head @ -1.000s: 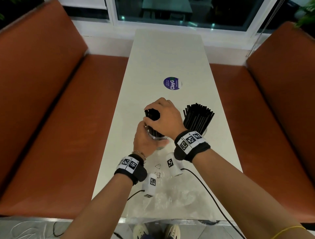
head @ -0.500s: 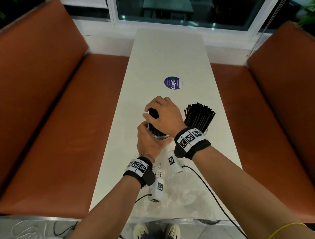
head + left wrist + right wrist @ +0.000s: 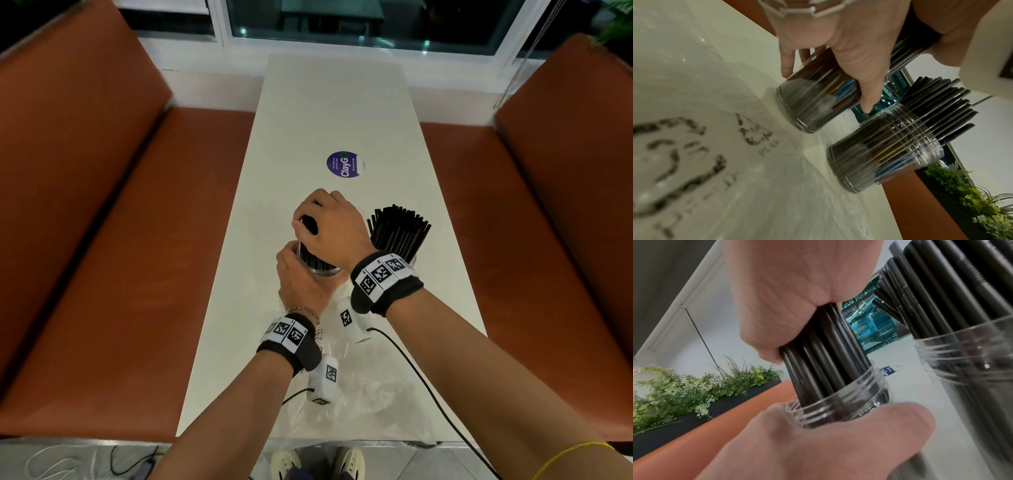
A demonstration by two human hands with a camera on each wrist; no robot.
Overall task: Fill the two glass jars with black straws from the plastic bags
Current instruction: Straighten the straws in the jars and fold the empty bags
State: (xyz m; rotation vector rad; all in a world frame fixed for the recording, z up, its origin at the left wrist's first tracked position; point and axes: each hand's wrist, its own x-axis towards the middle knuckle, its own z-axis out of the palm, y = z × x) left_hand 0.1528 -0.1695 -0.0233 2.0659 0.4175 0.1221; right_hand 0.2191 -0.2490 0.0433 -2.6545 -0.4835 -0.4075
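Observation:
Two clear glass jars stand on the white table [image 3: 329, 102]. My left hand [image 3: 301, 277] grips the left jar [image 3: 320, 269] [image 3: 813, 100] [image 3: 840, 395] round its side. My right hand [image 3: 330, 226] [image 3: 797, 301] is closed round a bundle of black straws [image 3: 824, 356], whose lower ends sit inside that jar. The right jar [image 3: 885, 154] [image 3: 966, 356] stands just beside it, packed with black straws [image 3: 399, 231] that fan out above its rim. A crumpled clear plastic bag [image 3: 370, 394] [image 3: 735, 162] lies flat on the near end of the table, under my forearms.
Orange bench seats [image 3: 102, 240] flank the table on both sides. A round purple sticker [image 3: 344, 164] is on the tabletop beyond the jars. A window [image 3: 342, 20] closes the far end. Green plants [image 3: 978, 203] stand behind the right bench. Cables [image 3: 428, 394] trail from the wrist cameras.
My right hand has pushed the straw bundle lower into the left jar. My left hand has kept its hold on the jar, which stays in place.

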